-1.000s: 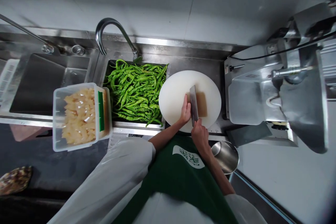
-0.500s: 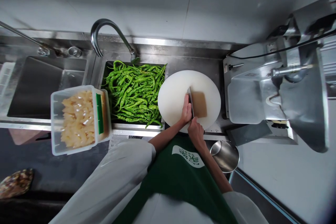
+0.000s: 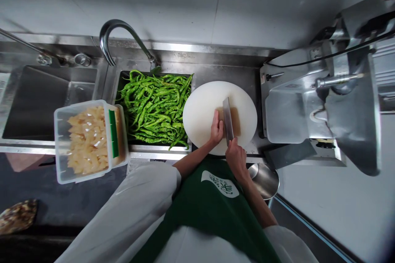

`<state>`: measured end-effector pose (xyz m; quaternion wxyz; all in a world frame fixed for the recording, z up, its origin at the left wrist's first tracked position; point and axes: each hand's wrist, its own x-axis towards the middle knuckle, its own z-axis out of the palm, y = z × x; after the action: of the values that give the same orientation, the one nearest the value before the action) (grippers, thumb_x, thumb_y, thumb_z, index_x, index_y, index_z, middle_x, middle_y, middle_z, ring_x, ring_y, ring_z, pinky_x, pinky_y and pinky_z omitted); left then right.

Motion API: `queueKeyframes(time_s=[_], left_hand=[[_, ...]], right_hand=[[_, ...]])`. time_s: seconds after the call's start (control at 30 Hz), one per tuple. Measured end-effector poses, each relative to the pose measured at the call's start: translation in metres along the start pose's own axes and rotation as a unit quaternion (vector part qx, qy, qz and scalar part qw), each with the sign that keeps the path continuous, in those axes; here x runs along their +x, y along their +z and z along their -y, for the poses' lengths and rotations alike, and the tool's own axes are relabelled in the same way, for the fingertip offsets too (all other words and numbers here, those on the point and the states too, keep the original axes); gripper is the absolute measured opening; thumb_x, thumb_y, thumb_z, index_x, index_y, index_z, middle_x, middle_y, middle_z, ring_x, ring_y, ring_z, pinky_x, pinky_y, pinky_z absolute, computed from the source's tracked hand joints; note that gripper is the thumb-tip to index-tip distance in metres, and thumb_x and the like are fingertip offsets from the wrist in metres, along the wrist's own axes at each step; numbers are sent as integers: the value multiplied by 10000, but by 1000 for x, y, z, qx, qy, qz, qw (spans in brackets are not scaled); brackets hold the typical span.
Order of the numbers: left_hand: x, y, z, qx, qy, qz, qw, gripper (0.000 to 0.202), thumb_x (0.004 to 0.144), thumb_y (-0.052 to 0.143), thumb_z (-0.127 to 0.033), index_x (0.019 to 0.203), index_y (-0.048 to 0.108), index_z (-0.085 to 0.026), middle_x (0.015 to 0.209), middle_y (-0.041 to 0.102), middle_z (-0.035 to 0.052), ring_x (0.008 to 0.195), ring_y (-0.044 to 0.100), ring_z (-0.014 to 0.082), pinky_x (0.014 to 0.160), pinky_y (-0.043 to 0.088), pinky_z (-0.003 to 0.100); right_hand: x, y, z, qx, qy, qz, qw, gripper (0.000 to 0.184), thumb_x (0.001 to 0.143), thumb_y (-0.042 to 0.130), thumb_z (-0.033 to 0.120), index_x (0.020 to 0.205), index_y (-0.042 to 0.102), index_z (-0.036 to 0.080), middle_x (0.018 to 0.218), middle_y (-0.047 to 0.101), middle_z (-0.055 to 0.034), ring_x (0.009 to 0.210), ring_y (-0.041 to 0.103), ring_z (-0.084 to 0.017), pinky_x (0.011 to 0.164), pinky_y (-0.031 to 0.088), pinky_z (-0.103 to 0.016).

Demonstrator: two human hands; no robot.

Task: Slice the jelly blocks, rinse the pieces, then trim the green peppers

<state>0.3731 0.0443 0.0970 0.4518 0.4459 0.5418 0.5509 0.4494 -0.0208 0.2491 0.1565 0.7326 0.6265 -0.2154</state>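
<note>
A brown, flat, jelly-like slab (image 3: 235, 120) lies on a round white cutting board (image 3: 200, 102). Across it stands a cleaver (image 3: 228, 119), its broad blade tilted and pointing away from me, with some of the slab showing on each side. My right hand (image 3: 236, 155) is closed around the cleaver's handle at the board's near edge. Left of the blade, my left hand (image 3: 217, 129) rests with its fingers stretched out against the slab's left part. A small gap separates those fingers from the blade. Whether the blade has cut through is hidden.
Green chili peppers (image 3: 154, 111) fill the sink left of the board, under a curved faucet (image 3: 106, 37). Farther left, a clear plastic tub (image 3: 61, 144) holds pale pieces. A metal slicing machine (image 3: 321, 102) stands at the right, with a steel pot (image 3: 265, 181) below the counter.
The cleaver has shifted right over the slab, and its blade now leans with its flat side showing. My left fingers have come away from the blade, and slab now shows left of it.
</note>
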Motion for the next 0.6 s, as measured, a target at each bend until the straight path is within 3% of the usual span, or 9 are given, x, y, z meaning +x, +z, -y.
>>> queueKeyframes(time_s=[0.3, 0.6], left_hand=[[0, -1, 6, 35, 24, 2, 999, 702, 1089, 333, -579, 1691, 250, -227, 1764, 222, 68, 1636, 198, 237, 1373, 150, 428], [2, -3, 5, 41, 42, 14, 998, 720, 1074, 341, -610, 1685, 267, -235, 1768, 206, 72, 1643, 165, 261, 1373, 122, 476]], right_hand=[[2, 4, -1, -2, 2, 10, 1000, 309, 1126, 260, 248, 1227, 521, 116, 953, 754, -160, 906, 752, -246, 759, 462, -305], [22, 11, 2, 4, -9, 54, 998, 324, 1115, 252, 212, 1242, 533, 113, 1030, 753, -176, 992, 749, -277, 812, 466, -329]])
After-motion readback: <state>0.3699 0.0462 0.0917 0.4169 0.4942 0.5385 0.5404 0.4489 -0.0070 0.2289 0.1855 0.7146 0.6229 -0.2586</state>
